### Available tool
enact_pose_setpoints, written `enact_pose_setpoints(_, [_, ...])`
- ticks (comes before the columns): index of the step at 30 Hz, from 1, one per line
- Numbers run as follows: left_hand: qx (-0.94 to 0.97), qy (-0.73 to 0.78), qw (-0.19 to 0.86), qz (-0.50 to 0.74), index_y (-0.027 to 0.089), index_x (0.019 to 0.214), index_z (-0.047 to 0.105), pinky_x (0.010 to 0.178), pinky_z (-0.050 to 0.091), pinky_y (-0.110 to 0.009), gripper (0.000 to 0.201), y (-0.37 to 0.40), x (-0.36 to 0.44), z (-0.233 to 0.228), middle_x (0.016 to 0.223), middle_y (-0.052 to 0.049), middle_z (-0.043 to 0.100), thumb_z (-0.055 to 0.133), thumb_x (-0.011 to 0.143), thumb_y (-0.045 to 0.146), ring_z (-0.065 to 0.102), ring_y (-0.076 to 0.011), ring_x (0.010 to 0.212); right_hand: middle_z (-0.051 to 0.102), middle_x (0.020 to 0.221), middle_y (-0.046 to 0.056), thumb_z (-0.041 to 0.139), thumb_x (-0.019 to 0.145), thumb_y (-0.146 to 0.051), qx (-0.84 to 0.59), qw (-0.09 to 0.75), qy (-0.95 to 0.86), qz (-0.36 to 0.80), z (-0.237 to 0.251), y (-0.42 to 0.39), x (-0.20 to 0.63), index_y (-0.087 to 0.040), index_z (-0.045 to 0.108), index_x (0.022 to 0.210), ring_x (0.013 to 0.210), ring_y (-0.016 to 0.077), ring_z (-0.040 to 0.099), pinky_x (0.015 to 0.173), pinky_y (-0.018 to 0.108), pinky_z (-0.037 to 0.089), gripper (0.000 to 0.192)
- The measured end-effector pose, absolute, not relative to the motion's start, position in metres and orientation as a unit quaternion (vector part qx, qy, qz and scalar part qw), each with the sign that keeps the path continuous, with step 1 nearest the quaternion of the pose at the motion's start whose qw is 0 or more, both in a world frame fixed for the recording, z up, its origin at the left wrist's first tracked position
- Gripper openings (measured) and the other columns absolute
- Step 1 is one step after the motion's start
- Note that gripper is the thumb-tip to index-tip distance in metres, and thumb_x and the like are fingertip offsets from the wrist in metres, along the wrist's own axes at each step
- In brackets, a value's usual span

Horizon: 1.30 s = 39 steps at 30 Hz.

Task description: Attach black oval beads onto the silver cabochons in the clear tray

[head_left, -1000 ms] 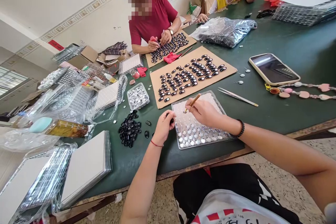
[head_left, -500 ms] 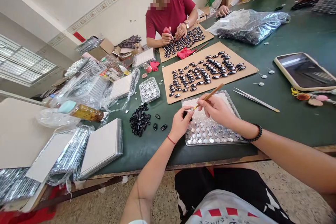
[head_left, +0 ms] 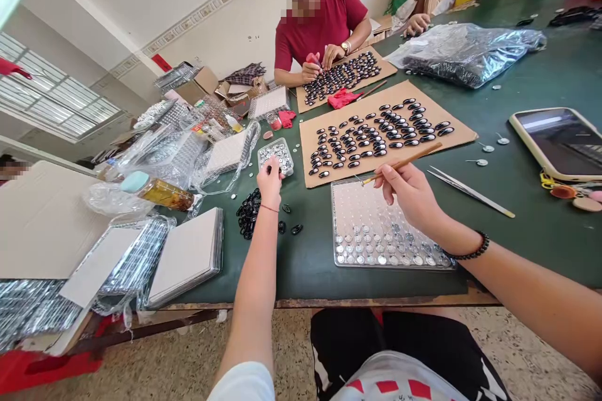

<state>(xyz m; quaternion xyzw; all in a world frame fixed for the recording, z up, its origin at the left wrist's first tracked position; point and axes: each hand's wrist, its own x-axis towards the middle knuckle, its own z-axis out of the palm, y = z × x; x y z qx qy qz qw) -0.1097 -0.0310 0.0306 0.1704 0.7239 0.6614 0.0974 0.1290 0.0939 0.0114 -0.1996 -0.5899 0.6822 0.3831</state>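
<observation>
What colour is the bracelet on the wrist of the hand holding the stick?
Black beads, on the right hand's bracelet; the head view shows it clearly.

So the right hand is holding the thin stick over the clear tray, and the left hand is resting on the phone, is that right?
Not quite. In the head view the left hand is nowhere near the phone; it reaches to the small container of silver pieces. The right hand does hold the thin stick over the clear tray.

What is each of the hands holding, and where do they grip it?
Right hand pinches a thin wooden stick near its lower end. Left hand: cannot tell.
</observation>
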Motion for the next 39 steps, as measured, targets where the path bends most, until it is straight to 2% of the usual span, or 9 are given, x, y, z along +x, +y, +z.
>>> enact_pose_setpoints(5, [0.204,0.678,0.260,0.657,0.015,0.064,0.049,0.034,0.017,-0.015,0.031,-0.037,-0.054,0.010,0.044,0.008,0.037,0.065,0.064,0.041,0.029,-0.0008,0.035,0.054,0.063,-0.003,0.047,0.084,-0.035,-0.199,0.389,-0.596,0.674,0.015,0.089,0.129,-0.017,0.050,0.078,0.035,0.0025,0.039,0.036,0.020,0.030,0.019])
enact_pose_setpoints(9, [0.242,0.636,0.420,0.601,0.015,0.074,0.052,0.036,0.018,-0.015,0.027,-0.039,-0.012,0.012,0.050,0.005,0.044,0.065,0.065,0.037,0.033,-0.0011,0.037,0.053,0.062,-0.003,0.043,0.086,-0.035,-0.184,0.376,-0.635,0.650,0.017,0.083,0.130,-0.017,0.048,0.079,0.035,0.0028,0.038,0.036,0.021,0.030,0.019])
enact_pose_setpoints(11, [0.260,0.629,0.455,0.575,0.016,0.081,0.054,0.036,0.017,-0.015,0.026,-0.038,-0.005,0.013,0.054,0.004,0.048,0.063,0.067,0.035,0.032,-0.0009,0.037,0.053,0.063,-0.002,0.042,0.087,-0.034,-0.172,0.374,-0.672,0.615,0.015,0.080,0.131,-0.017,0.048,0.081,0.039,0.0038,0.040,0.040,0.021,0.031,0.019])
enact_pose_setpoints(13, [0.281,0.646,0.448,0.551,0.016,0.081,0.056,0.036,0.019,-0.016,0.025,-0.037,-0.002,0.013,0.054,0.004,0.049,0.064,0.067,0.034,0.032,-0.0012,0.038,0.054,0.065,-0.001,0.041,0.087,-0.032,-0.160,0.373,-0.727,0.553,0.012,0.077,0.131,-0.016,0.049,0.082,0.046,0.0058,0.044,0.045,0.022,0.033,0.019])
enact_pose_setpoints(17, [0.322,0.695,0.406,0.498,0.015,0.077,0.060,0.041,0.028,-0.018,0.025,-0.037,0.001,0.010,0.052,0.002,0.052,0.066,0.064,0.035,0.046,-0.0063,0.046,0.055,0.067,0.002,0.040,0.087,-0.026,-0.118,0.346,-0.834,0.414,0.007,0.075,0.134,-0.016,0.052,0.081,0.057,0.0100,0.047,0.052,0.023,0.034,0.017])
enact_pose_setpoints(21, [0.355,0.726,0.361,0.465,0.015,0.081,0.062,0.047,0.036,-0.021,0.030,-0.039,0.004,0.007,0.060,0.000,0.058,0.069,0.059,0.035,0.049,-0.0088,0.051,0.059,0.075,0.004,0.038,0.087,-0.024,-0.076,0.322,-0.879,0.344,0.007,0.072,0.135,-0.016,0.052,0.085,0.060,0.0116,0.050,0.055,0.024,0.035,0.016])
enact_pose_setpoints(24, [0.385,0.724,0.347,0.456,0.016,0.088,0.064,0.050,0.038,-0.021,0.036,-0.041,0.003,0.007,0.070,-0.001,0.061,0.070,0.058,0.034,0.048,-0.0085,0.055,0.060,0.079,0.005,0.037,0.087,-0.023,-0.057,0.303,-0.897,0.318,0.007,0.070,0.136,-0.016,0.052,0.088,0.065,0.0135,0.053,0.057,0.024,0.037,0.016])
enact_pose_setpoints(28, [0.410,0.717,0.350,0.441,0.015,0.091,0.065,0.051,0.039,-0.021,0.035,-0.042,0.001,0.007,0.074,-0.002,0.061,0.068,0.061,0.033,0.046,-0.0076,0.055,0.060,0.082,0.006,0.036,0.087,-0.022,-0.042,0.288,-0.907,0.305,0.006,0.070,0.137,-0.016,0.050,0.090,0.072,0.0155,0.056,0.061,0.026,0.039,0.016])
enact_pose_setpoints(39, [0.387,0.714,0.380,0.443,0.017,0.094,0.065,0.042,0.038,-0.019,0.036,-0.042,0.000,0.006,0.061,0.000,0.053,0.067,0.063,0.035,0.040,-0.0063,0.049,0.060,0.079,0.005,0.037,0.086,-0.020,-0.037,0.295,-0.910,0.291,0.005,0.070,0.137,-0.016,0.050,0.087,0.070,0.0147,0.055,0.059,0.025,0.039,0.013])
